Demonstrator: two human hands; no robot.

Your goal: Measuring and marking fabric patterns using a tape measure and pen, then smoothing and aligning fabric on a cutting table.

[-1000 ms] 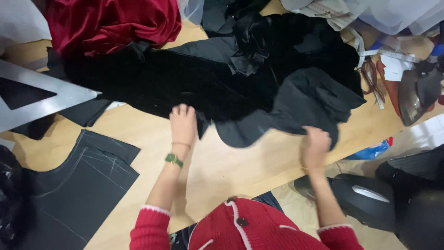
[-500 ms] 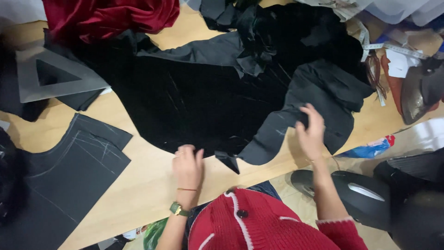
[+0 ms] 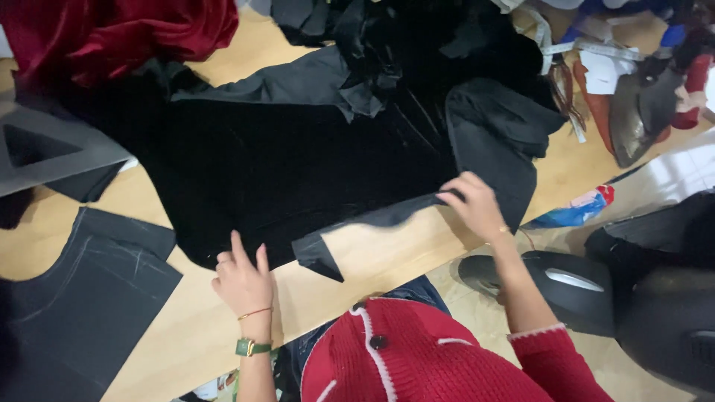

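A large piece of black velvet fabric point(image 3: 298, 164) lies spread over a wooden table point(image 3: 380, 257). My left hand point(image 3: 242, 279), with a green watch and a thin bracelet on the wrist, rests flat on the fabric's near edge with fingers apart. Further right, my right hand point(image 3: 477, 205) pinches the fabric's lower edge, where a narrow strip of it is folded over toward the table's front. My red knitted sleeves and front show at the bottom.
Red velvet point(image 3: 119, 33) is piled at the back left. A grey triangular ruler point(image 3: 52, 152) and a dark cut pattern piece point(image 3: 82, 298) lie at left. An iron point(image 3: 637, 112) and measuring tape sit at the back right. A black stool point(image 3: 573, 286) stands beside the table.
The black fabric has been drawn toward the table's near edge. My left hand slid down to its lower edge; my right hand moved up and left and took hold of the edge.
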